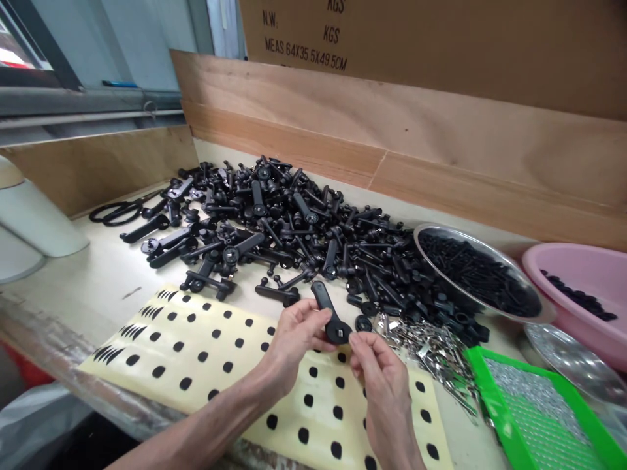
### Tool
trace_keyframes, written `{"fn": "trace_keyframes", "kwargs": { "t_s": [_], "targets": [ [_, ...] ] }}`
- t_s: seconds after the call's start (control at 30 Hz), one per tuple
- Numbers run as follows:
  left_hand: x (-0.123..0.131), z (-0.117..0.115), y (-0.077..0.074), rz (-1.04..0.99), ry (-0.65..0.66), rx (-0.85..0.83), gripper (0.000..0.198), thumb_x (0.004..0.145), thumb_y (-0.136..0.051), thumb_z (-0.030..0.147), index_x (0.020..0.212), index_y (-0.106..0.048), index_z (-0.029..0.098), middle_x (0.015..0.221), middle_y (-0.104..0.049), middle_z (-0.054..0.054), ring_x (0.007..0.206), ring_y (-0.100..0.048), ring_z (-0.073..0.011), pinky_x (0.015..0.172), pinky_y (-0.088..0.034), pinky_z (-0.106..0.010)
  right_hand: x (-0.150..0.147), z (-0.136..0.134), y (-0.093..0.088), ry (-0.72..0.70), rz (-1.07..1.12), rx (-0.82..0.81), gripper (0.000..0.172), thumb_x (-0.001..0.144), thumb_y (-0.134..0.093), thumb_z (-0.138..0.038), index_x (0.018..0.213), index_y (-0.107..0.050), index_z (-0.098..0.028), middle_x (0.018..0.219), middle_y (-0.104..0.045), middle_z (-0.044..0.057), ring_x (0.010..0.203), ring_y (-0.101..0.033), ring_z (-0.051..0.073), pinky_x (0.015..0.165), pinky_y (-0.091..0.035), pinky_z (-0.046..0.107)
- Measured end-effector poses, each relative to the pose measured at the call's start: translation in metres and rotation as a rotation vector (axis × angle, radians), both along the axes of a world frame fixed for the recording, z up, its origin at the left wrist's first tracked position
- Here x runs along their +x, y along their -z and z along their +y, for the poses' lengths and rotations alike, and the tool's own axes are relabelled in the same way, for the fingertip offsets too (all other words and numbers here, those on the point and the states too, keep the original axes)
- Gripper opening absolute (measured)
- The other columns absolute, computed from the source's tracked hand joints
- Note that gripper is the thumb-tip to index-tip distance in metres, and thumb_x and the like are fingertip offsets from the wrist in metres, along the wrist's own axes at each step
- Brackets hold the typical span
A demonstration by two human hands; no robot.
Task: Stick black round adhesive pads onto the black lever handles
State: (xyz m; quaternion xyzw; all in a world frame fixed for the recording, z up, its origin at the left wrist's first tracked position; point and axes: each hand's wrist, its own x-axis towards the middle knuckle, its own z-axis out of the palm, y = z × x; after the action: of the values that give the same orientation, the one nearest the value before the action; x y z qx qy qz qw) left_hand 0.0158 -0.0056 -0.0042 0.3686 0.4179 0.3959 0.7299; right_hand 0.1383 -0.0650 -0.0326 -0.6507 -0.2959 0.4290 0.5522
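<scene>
One black handle (329, 313), probably light, stiff and smooth, is above the sticker sheet (255, 349), best held by its stem, where the left hand (298, 333) pinches it, while the right hand (381, 369) has its fingertips nearly together at the round end, grip unclear

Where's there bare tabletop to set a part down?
The widest bare tabletop is at left, between the white containers, scissors and yellow sheet. A thin strip separates that sheet from the black parts. The right is crowded: metal pieces, steel bowl, pink basin, green tray.
</scene>
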Motion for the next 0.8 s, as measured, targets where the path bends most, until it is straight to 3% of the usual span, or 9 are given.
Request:
{"fn": "trace_keyframes", "kwargs": {
  "t_s": [0.8],
  "targets": [
    [-0.0001, 0.0000, 0.0009, -0.004, -0.024, -0.005, 0.024, 0.080, -0.066, 0.037, 0.086, -0.064, 0.015, 0.079, -0.069, -0.006, 0.070, -0.065, -0.0168, 0.066, -0.054, -0.029, 0.0021, -0.0007, 0.0063, -0.023, -0.072, 0.057, 0.030, 0.079, -0.066, -0.049, 0.073, -0.060, -0.020, 0.062, -0.049, -0.003, 0.058, -0.040, 0.013, 0.055, -0.033, 0.025]
  ]
}}
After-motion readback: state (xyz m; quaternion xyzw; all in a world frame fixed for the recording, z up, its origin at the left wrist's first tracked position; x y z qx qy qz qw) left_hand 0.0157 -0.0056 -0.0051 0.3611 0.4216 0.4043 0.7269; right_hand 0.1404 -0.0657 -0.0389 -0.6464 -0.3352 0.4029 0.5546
